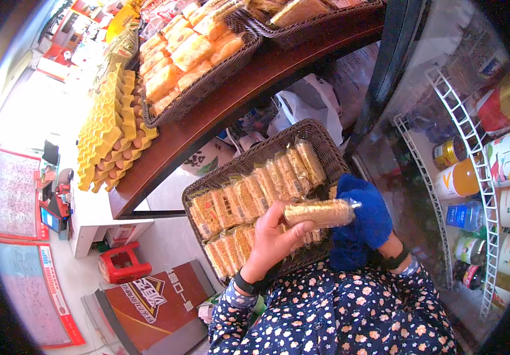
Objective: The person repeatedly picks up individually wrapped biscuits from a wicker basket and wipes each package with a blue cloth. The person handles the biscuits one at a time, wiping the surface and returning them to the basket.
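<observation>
My left hand (270, 242) grips one clear-wrapped, light golden snack bar (319, 213) between thumb and fingers. Over my right hand (363, 215) lies a blue cloth (368, 208), which meets the bar's right end and hides the fingers. Beneath both hands, against my body, is a dark brown woven basket (255, 159). Rows of similar wrapped bars (246, 195) stand on edge inside it. The basket's lower right part is hidden by my hands and the cloth.
Beyond the basket runs a dark wooden shelf edge (219, 120), bearing a basket of wrapped pastries (192, 51) and yellow trays of eggs (108, 137). On the right, a glass-fronted cabinet holds drink bottles (457, 182). A red stool (124, 262) and a brown box (157, 306) stand lower left.
</observation>
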`<move>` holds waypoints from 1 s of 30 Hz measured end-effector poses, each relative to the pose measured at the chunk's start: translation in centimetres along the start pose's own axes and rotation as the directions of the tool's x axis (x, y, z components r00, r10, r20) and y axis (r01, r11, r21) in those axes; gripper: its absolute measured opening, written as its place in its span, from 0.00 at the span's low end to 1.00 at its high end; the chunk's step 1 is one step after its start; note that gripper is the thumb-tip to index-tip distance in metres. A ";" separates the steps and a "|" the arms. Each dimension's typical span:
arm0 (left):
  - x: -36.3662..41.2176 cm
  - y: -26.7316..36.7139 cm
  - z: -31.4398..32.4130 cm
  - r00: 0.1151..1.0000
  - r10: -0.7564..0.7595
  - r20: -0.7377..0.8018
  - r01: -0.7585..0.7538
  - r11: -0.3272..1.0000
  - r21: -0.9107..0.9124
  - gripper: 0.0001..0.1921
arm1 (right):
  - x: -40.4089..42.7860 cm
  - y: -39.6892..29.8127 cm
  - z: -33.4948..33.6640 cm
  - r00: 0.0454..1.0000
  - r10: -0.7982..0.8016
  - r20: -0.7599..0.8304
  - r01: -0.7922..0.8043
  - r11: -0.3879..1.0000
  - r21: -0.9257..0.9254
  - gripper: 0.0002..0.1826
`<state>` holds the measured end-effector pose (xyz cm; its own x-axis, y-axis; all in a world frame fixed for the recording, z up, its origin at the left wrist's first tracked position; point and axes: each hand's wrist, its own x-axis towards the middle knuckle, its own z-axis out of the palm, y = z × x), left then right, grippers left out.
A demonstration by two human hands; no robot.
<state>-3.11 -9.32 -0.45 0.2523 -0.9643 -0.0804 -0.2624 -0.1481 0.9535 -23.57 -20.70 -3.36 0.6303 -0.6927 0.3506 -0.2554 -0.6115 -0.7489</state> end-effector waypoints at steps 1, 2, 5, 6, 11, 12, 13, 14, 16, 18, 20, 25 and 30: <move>-0.1 -0.2 0.1 1.000 -0.025 -0.008 0.024 0.996 -0.083 0.20 | -0.1 0.0 -0.1 0.999 -0.031 -0.009 0.031 0.999 -0.035 0.12; -0.1 -0.4 0.1 0.999 -0.051 -0.015 0.048 0.985 -0.166 0.21 | -0.2 0.0 -0.3 0.998 -0.063 -0.017 0.062 0.996 -0.070 0.15; 0.2 0.7 0.5 0.993 -0.114 -0.027 0.100 0.948 -0.304 0.21 | -0.8 -0.4 -0.8 0.999 0.028 0.045 -0.014 0.960 -0.281 0.20; 0.3 1.2 0.5 0.991 -0.131 -0.034 0.113 0.938 -0.329 0.21 | -0.9 -0.3 -0.9 0.997 0.073 0.017 -0.069 0.987 -0.147 0.21; 0.1 0.7 -0.2 0.993 -0.119 0.014 0.119 0.993 0.023 0.19 | 0.4 -1.2 -2.1 0.966 0.229 0.123 -0.234 0.972 0.030 0.22; 0.2 1.2 -0.1 0.991 -0.131 0.027 0.130 0.990 0.049 0.18 | 1.2 -2.1 -2.5 0.927 0.329 0.178 -0.329 0.944 -0.033 0.22; 0.1 1.4 0.1 0.993 -0.109 0.035 0.108 0.994 0.024 0.19 | 2.2 -3.3 -2.8 0.876 0.426 0.226 -0.415 0.904 -0.099 0.21; 0.1 1.4 0.2 0.995 -0.086 0.042 0.086 0.996 0.000 0.19 | 2.9 -3.8 -2.8 0.812 0.519 0.266 -0.491 0.855 -0.169 0.21; 0.2 1.4 0.3 0.993 -0.051 0.103 0.043 0.996 0.078 0.20 | 3.2 -3.5 -2.5 0.999 0.051 -0.007 -0.051 0.969 -0.241 0.07; 0.3 1.5 0.1 0.978 -0.045 0.205 -0.013 0.961 0.276 0.21 | 3.0 -2.7 -1.8 0.966 -0.255 -0.040 0.224 0.907 -0.357 0.02; 0.1 1.5 0.4 0.979 -0.019 0.201 -0.041 0.956 0.289 0.21 | 2.6 -2.1 -1.1 0.957 -0.254 0.142 0.289 0.875 -0.388 0.04; 0.1 1.3 0.6 0.978 0.030 0.206 -0.082 0.965 0.250 0.21 | 0.6 -3.1 -0.4 0.883 -0.078 0.464 0.267 0.894 -0.359 0.08; 0.0 1.5 0.5 0.970 0.068 0.235 -0.129 0.959 0.254 0.20 | -0.6 -1.0 0.6 0.893 -0.328 0.307 0.420 0.854 -0.308 0.06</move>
<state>-3.95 -9.68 0.79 0.0077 -0.9966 -0.0816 -0.5202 -0.0737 0.8509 -23.30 -19.46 -3.18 0.8718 -0.3008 0.3867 -0.1797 -0.9306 -0.3188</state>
